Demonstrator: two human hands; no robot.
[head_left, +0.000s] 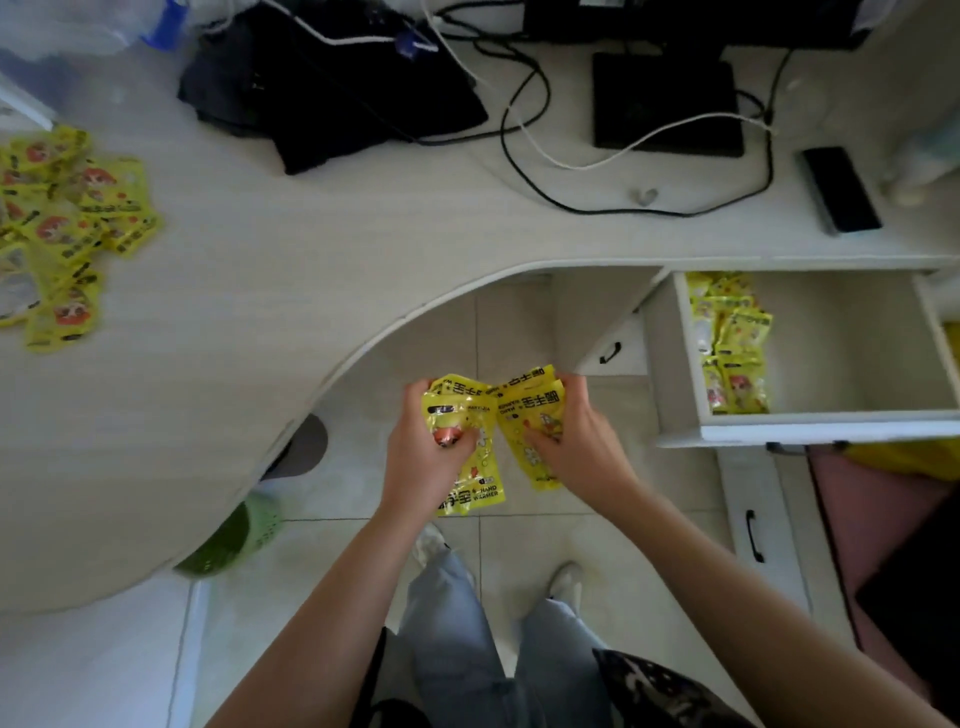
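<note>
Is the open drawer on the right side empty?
No, the drawer holds yellow packets stacked along its left side.

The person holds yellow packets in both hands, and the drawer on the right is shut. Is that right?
Not quite: the drawer is pulled open, with a row of packets inside it, as the head view shows. The rest holds: the left hand and the right hand both grip yellow hand warmer packets.
</note>
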